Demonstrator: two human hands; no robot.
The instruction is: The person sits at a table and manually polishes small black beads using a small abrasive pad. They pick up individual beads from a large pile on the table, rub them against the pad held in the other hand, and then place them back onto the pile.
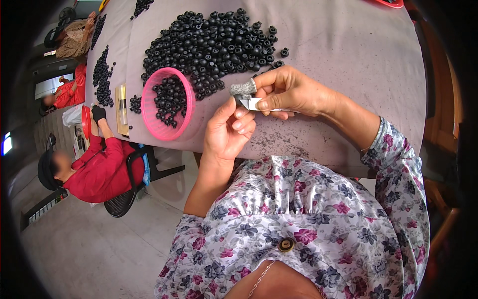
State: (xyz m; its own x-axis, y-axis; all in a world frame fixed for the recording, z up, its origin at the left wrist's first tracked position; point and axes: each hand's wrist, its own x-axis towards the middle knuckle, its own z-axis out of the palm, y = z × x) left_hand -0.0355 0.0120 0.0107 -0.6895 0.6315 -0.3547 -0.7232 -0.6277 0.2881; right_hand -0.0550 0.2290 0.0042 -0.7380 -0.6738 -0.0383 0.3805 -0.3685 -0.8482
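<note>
My right hand [289, 92] is closed around a small blade-like tool with a white grip [253, 103]. A grey speckled finger cover [243, 88] sits over the tip of its index finger. My left hand [230, 124] meets it from below, thumb and fingers pinched at a small dark piece, mostly hidden between the hands. It looks like one of the round black knob-like parts. Beyond my hands spreads a large heap of these black parts [219, 45]. To the left of my left hand, a pink plastic basket [147, 119] holds more of them.
Dark crumbs [279, 142] litter the grey tablecloth [343, 40] near my body. Smaller groups of black parts [103, 79] lie at the left, by a narrow tray [121, 107]. A person in red [107, 169] sits on a black chair at left; other people sit farther along.
</note>
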